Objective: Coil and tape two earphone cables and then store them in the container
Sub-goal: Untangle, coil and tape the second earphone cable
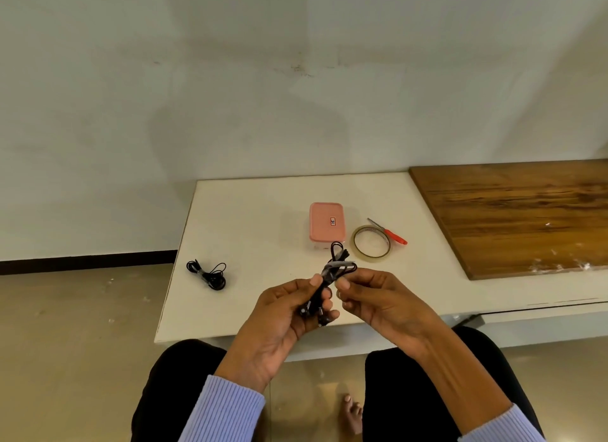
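Note:
My left hand (289,313) grips a coiled black earphone cable (339,264) by its lower half, earbuds sticking out below the fingers. A strip of clear tape wraps the coil's middle, and my right hand (375,296) pinches the coil at that tape. A second black earphone cable (208,274), bundled, lies on the white table (256,211) at the left. The container (326,225) with a pink lid on it stands closed beyond my hands. Beside it lie a roll of clear tape (371,244) and red-handled scissors (388,232).
A brown wooden board (513,211) covers the table's right part. The table's front edge runs just under my hands, with my knees and a bare foot below it. A pale wall stands behind the table; floor lies to the left.

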